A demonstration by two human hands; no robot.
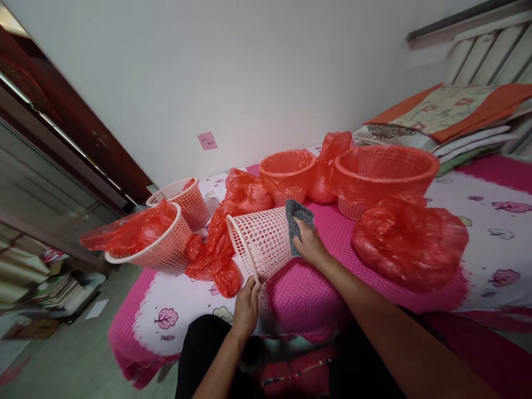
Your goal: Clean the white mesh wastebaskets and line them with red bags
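A pale pink perforated wastebasket [266, 238] lies on its side on the bed in front of me, its mouth facing left. My left hand [246, 310] is closed on the basket's rim near the lower edge. With my right hand [306, 239] I hold a grey cloth [297, 213] against the basket's base end; part of the cloth is hidden behind my fingers. Just left of the basket's mouth lies a crumpled red plastic bag [216, 257], apart from my hands.
Two pink baskets [172, 255] [195, 208] with red bags inside stand at the left. Red-lined baskets [286, 166] [386, 172] stand toward the wall. A puffed red bag [409, 241] lies at right. Folded bedding [449, 108] is stacked at back right.
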